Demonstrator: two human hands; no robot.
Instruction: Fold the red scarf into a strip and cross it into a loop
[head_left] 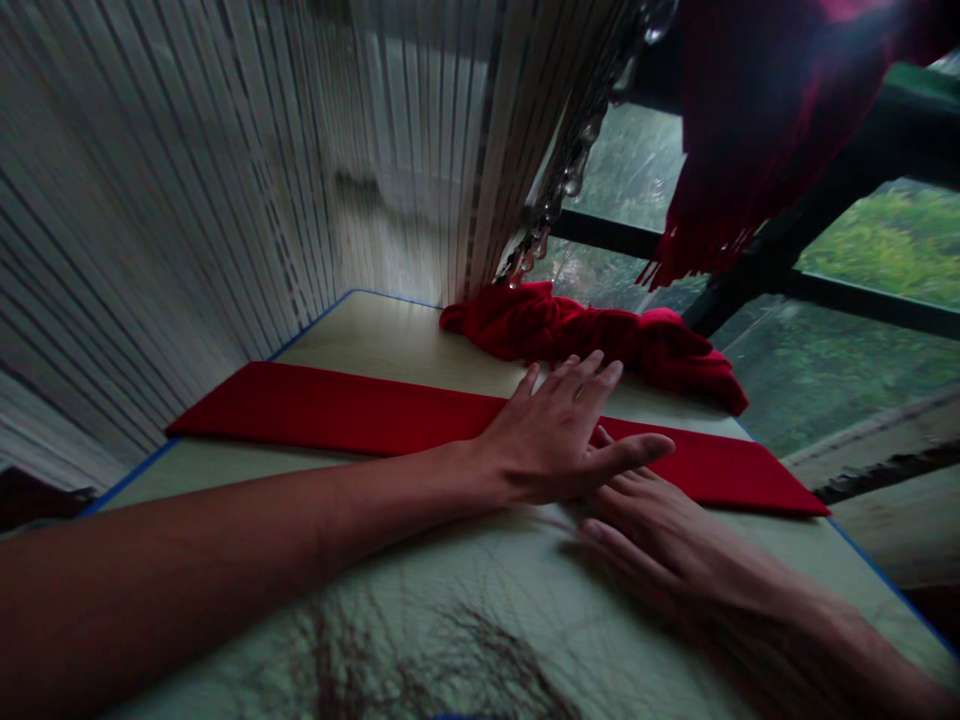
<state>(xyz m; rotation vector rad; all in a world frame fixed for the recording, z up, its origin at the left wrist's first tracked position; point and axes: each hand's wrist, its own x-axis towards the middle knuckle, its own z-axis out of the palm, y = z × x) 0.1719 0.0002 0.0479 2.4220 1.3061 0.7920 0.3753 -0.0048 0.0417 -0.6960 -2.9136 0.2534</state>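
Resting left hand [544, 435] on red cloth [352, 415] (fingers [577, 375] spread), right hand [645, 525] beside

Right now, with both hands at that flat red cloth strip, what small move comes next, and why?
Probably slide the right hand along the flat red cloth strip, away from the left hand, which presses it onto the pale tabletop; the right hand sits crowded against the left at the strip's edge.

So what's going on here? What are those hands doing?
A person's left hand lies flat on a long red cloth on a table. The right hand sits close by at the cloth's near edge, under the left thumb. A crumpled red cloth lies farther back, beside a curtain.
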